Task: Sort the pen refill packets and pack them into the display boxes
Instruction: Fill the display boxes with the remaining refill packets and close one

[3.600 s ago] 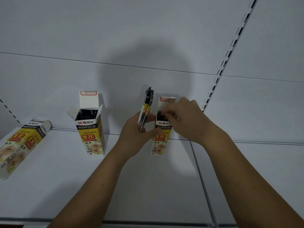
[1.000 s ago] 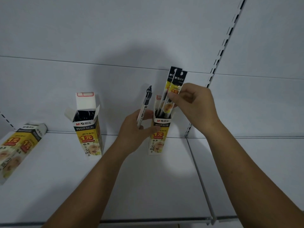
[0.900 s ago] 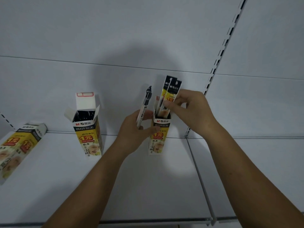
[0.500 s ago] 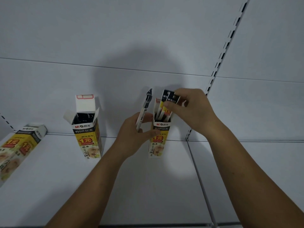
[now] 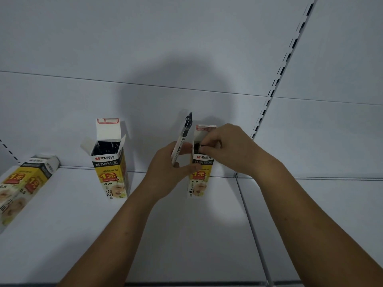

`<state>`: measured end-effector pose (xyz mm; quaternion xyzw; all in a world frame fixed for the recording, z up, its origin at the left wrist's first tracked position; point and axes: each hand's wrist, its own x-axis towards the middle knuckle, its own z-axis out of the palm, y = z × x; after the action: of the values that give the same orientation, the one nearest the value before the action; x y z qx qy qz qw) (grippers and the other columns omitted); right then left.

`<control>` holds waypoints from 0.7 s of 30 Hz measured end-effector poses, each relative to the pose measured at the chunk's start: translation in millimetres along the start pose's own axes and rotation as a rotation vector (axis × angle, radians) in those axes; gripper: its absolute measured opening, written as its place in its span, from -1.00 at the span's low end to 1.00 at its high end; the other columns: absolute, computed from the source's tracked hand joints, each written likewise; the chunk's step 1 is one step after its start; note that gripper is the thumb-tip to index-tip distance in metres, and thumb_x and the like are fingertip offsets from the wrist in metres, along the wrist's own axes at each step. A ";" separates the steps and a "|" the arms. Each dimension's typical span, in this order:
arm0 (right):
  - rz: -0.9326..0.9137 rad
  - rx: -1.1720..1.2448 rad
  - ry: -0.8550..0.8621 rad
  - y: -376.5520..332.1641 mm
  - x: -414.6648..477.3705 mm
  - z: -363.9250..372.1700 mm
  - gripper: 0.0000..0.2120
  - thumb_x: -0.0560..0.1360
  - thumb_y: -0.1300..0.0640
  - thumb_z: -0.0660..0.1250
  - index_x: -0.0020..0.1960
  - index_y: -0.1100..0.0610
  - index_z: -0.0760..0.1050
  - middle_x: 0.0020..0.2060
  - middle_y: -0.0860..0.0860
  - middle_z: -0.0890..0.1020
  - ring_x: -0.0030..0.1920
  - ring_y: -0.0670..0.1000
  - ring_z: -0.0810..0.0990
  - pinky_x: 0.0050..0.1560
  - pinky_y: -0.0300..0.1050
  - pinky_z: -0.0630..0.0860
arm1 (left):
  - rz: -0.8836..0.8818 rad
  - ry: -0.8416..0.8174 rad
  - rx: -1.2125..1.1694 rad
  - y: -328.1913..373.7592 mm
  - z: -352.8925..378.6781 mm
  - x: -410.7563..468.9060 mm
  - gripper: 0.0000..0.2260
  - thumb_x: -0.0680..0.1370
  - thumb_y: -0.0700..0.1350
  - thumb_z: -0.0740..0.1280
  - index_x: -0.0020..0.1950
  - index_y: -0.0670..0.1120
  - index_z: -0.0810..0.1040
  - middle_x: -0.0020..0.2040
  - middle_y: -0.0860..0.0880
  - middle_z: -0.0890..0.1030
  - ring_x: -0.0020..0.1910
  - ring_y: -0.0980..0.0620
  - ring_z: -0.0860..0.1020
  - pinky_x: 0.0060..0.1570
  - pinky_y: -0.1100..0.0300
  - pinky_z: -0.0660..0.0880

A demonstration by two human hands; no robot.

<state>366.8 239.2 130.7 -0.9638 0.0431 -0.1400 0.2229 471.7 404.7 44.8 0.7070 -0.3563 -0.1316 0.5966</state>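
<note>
Far left, a display box [image 5: 20, 183] lies on its side on the shelf [image 5: 83, 235]; next, an open box [image 5: 109, 168] stands upright w/ refills [image 5: 105, 147] inside. Left hand [image 5: 167, 172] grip pinches a refill packet [image 5: 182, 141], long axis near-vertical, just left of the target box [image 5: 200, 177]. Right hand [image 5: 230, 150], nearer the mouth, grip pinches packets [image 5: 198, 146] sunk inside, so its fingers [image 5: 204, 149] block the slot.

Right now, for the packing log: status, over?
Left grip holding spare packet upright beside box. Right grip pinching packet tops inside it. Nothing blocking; second open box stands apart, left.
</note>
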 end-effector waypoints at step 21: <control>0.063 -0.016 0.039 -4.8 -3.1 -4.1 -0.83 0.63 0.07 0.36 -0.02 0.00 0.73 -0.23 -0.16 0.67 -0.19 -0.17 0.59 -0.15 -0.34 0.41 | 0.011 -0.011 -0.011 -3.1 -0.2 0.3 -0.63 0.46 -0.11 0.61 0.23 0.07 0.65 0.12 0.21 0.70 -0.27 0.25 0.58 -0.26 0.14 0.47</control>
<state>362.8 242.2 135.5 -0.9608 0.0790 -0.1514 0.2184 473.2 404.8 42.0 0.7010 -0.3630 -0.1341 0.5991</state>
